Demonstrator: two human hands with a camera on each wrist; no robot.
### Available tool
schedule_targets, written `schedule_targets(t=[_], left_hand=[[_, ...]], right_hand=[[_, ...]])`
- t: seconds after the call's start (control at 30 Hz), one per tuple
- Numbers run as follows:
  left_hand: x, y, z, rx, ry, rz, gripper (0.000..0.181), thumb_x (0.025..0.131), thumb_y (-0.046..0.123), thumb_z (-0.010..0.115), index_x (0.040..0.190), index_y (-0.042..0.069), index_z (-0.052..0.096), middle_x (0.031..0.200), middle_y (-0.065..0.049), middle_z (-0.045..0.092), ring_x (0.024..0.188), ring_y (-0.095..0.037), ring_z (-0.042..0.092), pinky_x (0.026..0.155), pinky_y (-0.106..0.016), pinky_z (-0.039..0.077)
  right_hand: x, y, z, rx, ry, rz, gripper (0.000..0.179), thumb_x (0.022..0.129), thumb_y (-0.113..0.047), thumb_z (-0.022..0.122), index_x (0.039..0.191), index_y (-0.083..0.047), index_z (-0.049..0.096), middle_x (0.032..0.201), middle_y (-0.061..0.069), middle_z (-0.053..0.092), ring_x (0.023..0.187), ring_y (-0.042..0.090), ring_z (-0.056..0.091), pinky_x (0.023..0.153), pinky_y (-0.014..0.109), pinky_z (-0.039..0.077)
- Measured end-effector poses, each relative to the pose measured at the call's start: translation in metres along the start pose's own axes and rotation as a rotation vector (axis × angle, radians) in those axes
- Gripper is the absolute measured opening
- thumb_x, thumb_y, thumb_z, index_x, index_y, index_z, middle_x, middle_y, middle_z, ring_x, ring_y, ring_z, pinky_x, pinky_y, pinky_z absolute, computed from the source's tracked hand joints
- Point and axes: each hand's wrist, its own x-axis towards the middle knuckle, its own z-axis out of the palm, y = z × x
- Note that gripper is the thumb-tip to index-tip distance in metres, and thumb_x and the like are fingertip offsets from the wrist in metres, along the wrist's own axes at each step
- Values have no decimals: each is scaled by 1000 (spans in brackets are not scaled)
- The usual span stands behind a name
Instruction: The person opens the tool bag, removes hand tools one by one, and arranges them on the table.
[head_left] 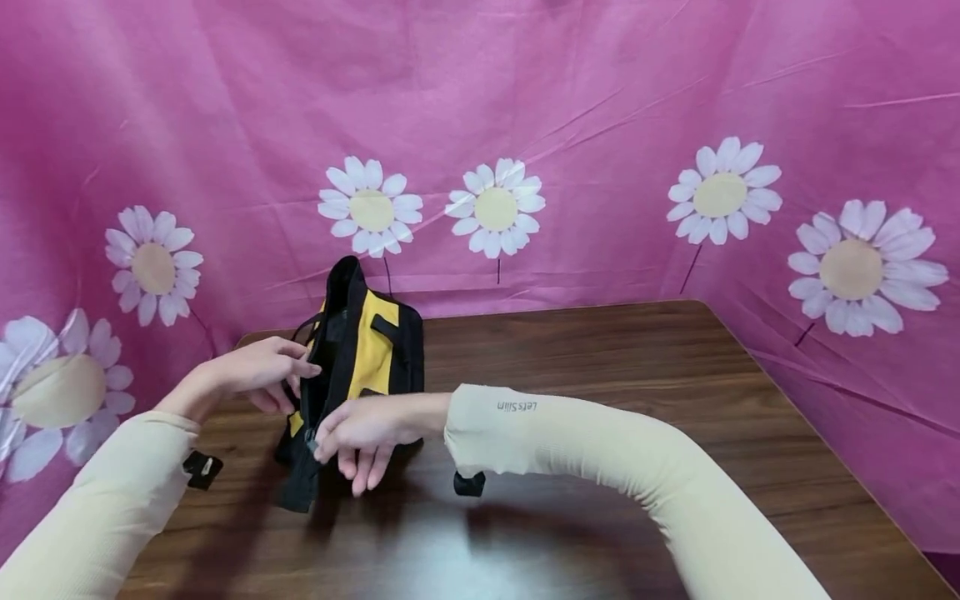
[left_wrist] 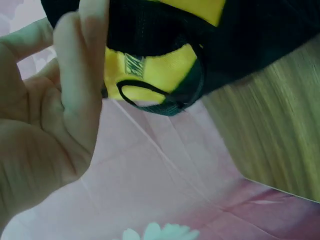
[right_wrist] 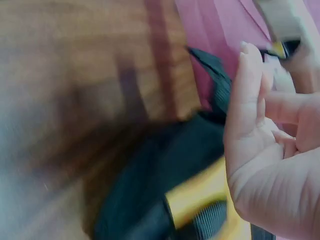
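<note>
Plainly somewhere midway, judging from the head view. Standing upright on the wooden table (head_left: 615, 375), right between the two sets of fingers: a black-and-yellow bag (head_left: 371, 346). Touching its black upper rim with fairly straight fingertips, the left hand (head_left: 251, 375). No closed grip to be made out there, and in the left wrist view just loose, extended fingers (left_wrist: 75, 75) with the bag's yellow panel immediately beyond them. Lower down, at the near end of the bag, the right hand (head_left: 367, 429), pinching between thumb and forefinger what looks like the zip pull (head_left: 312, 442). Other fingers hanging relaxed below, just off the tabletop. Too blurred in the right wrist view to confirm the pinch.

Done so far, apparently: top edge parted, gaping darkly from beside the left fingertips down toward the right thumb. Left, by the look of it: little or nothing of the zip's run beyond the right fingers, though hard to tell with the teeth hidden. Nothing lifted out or put in, as far as visible. Behind the fingers, well apart: pink cloth (head_left: 525, 100) with white daisies.
</note>
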Motion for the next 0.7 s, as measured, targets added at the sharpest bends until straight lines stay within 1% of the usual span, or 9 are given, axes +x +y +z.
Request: schedule_targets(t=[0.03, 0.13, 0.17, 0.23, 0.37, 0.47, 0.57, 0.63, 0.7], left_hand=[[-1, -3, -2, -27, 1, -3, 29, 102, 29, 58, 89, 5, 50, 83, -12, 59, 69, -29, 70, 58, -40, 57], [-6, -11, -8, -109, -3, -5, 37, 104, 30, 57, 81, 6, 40, 76, -9, 54, 69, -30, 69, 57, -37, 56], [-8, -13, -9, -133, -4, -7, 38, 104, 30, 57, 80, 6, 39, 74, -9, 54, 69, -29, 70, 56, -37, 55], [-10, -18, -12, -173, -6, -12, 38, 104, 32, 57, 82, 4, 42, 73, -6, 54, 69, -28, 70, 56, -36, 55], [-13, -23, -15, -209, -5, -21, 39, 104, 35, 57, 88, 2, 45, 75, -6, 56, 71, -27, 70, 59, -38, 57], [-12, -25, -16, -207, -18, -4, 40, 103, 37, 58, 91, 1, 46, 76, -7, 57, 66, -24, 67, 56, -34, 56], [-10, -25, -18, -190, -28, 20, 41, 102, 38, 61, 92, 1, 46, 75, -6, 54, 59, -19, 59, 49, -28, 49], [-10, -24, -21, -188, -16, 43, 40, 101, 36, 63, 98, 2, 44, 75, -6, 52, 59, -16, 53, 48, -28, 47], [-11, -22, -24, -196, 15, 75, 40, 100, 33, 65, 106, 2, 41, 80, -7, 51, 64, -16, 53, 53, -32, 51]], right_hand=[[-1, 1, 6, -9, -18, 11, 15, 102, -13, 58, 89, -5, 59, 62, 12, 58, 53, 27, 67, 47, 35, 55], [-4, 3, 20, -11, -53, 35, 16, 102, -14, 59, 89, -4, 60, 61, 13, 58, 52, 27, 66, 46, 36, 55], [-5, 4, 24, -8, -61, 41, 16, 102, -14, 59, 89, -4, 60, 61, 13, 58, 51, 28, 66, 45, 36, 55], [-8, 4, 28, 7, -63, 46, 16, 102, -14, 60, 88, -5, 61, 61, 13, 57, 51, 27, 66, 45, 36, 54], [-10, 4, 28, 30, -92, 66, 14, 101, -15, 62, 90, -8, 63, 63, 14, 59, 52, 28, 66, 47, 38, 56], [-8, 1, 21, 48, -122, 98, 12, 102, -17, 62, 94, -10, 67, 70, 15, 64, 58, 29, 68, 52, 40, 58], [-6, -7, 7, 43, -137, 108, 12, 102, -20, 62, 101, -10, 69, 81, 16, 68, 66, 30, 70, 59, 42, 59], [-5, -16, -7, 36, -114, 85, 14, 102, -21, 63, 106, -9, 69, 87, 15, 70, 70, 30, 71, 63, 42, 60], [-4, -24, -22, 26, -41, 43, 17, 101, -22, 65, 111, -9, 68, 90, 14, 69, 72, 30, 71, 64, 42, 60]])
